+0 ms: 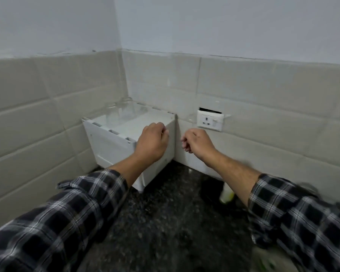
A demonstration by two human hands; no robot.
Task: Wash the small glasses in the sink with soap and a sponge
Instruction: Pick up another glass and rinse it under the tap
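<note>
At the corner where the two tiled walls meet, a white box (130, 138) stands on the dark speckled counter (165, 222), its back edges close against the tiles. Use this box as your reference for every position below.

Your left hand (152, 143) rests on the box at its near right top corner, palm down, fingers curled over the edge. The hand is narrow, and nothing can be seen held in it; the fingertips are partly hidden by the knuckles, so contact with the box lid cannot be confirmed beyond the edge.

Your right hand (196, 141) hovers just to the right of the box, apart from it, in front of the tiled wall. Its fingers are curled inward into a loose, narrow shape. No object shows between them.

Both forearms are bare up to rolled sleeves of a dark plaid shirt (67, 222).

To the right of the box, on the wall, a white socket plate (210, 120) with a switch is mounted, with a dark gap above it.

Further right of the box and nearer to you, a blurred pale object with a yellow-green patch (227, 195) sits on the counter, partly behind your right forearm; you cannot tell what it is.

The small glasses, the sink, the soap and the sponge lie outside this view, so their location cannot be told.
</note>
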